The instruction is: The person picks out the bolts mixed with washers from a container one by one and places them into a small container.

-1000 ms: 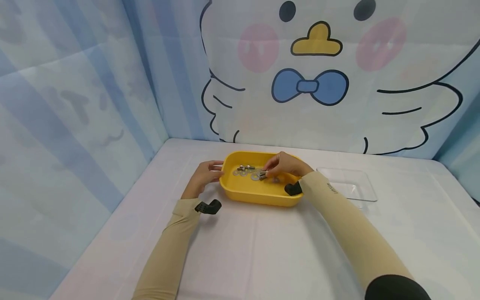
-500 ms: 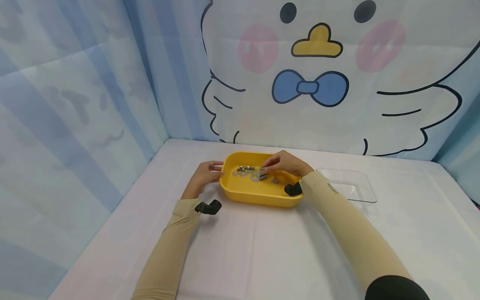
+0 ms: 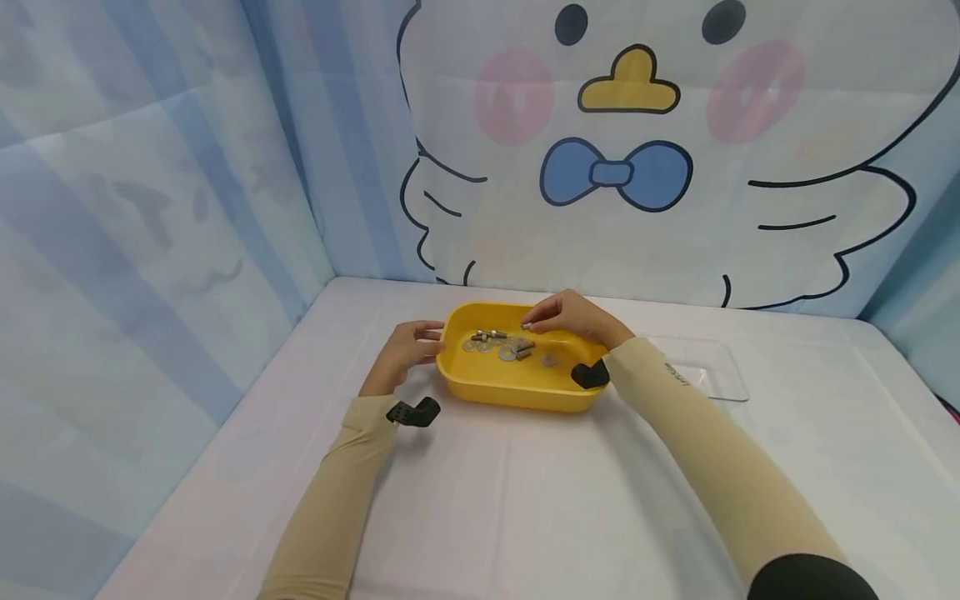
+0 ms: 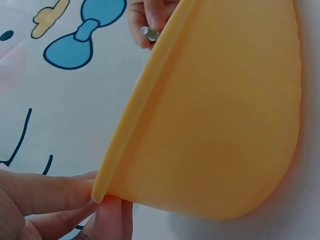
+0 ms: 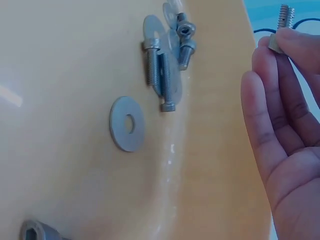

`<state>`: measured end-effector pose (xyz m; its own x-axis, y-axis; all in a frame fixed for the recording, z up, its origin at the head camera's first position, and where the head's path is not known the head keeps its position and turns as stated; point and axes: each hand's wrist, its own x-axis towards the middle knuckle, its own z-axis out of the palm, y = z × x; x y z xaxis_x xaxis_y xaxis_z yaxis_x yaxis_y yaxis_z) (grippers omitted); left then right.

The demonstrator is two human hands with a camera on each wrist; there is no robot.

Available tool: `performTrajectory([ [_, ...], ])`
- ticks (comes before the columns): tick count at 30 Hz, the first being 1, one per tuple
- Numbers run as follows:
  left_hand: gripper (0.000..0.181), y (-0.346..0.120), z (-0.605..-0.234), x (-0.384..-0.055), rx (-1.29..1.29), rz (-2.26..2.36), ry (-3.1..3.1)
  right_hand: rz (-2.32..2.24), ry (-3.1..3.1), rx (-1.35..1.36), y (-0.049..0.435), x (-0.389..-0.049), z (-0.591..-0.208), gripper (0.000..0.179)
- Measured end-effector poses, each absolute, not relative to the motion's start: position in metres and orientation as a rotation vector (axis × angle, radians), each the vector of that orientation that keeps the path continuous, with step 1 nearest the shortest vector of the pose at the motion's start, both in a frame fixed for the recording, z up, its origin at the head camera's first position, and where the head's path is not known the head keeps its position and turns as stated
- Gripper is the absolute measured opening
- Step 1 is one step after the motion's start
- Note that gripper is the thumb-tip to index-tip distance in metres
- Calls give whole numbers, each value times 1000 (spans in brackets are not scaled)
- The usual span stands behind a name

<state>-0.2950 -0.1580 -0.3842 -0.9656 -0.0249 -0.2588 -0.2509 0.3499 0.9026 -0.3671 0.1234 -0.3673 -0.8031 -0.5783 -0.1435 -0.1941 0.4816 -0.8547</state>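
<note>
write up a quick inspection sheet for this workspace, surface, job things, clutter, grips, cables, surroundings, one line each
Surface: white table, covered in cloth.
Job things: yellow tub holding loose metal bolts and flat washers, some overlapping in a pile.
Clutter: clear plastic tray right of the tub, partly hidden by the right sleeve.
Grips: left grip holds the tub's rim at its left end; right grip pinches at least one bolt above the tub's far side.
Cables: nothing seen.
Surroundings: cartoon-printed curtain behind, blue-striped curtain at left.
</note>
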Motion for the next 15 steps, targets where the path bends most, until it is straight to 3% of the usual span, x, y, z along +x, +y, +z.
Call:
performTrajectory([
  [15, 44, -167, -381, -311, -383, 1664, 2201, -1232, 2367, -635, 136, -350, -348, 27],
])
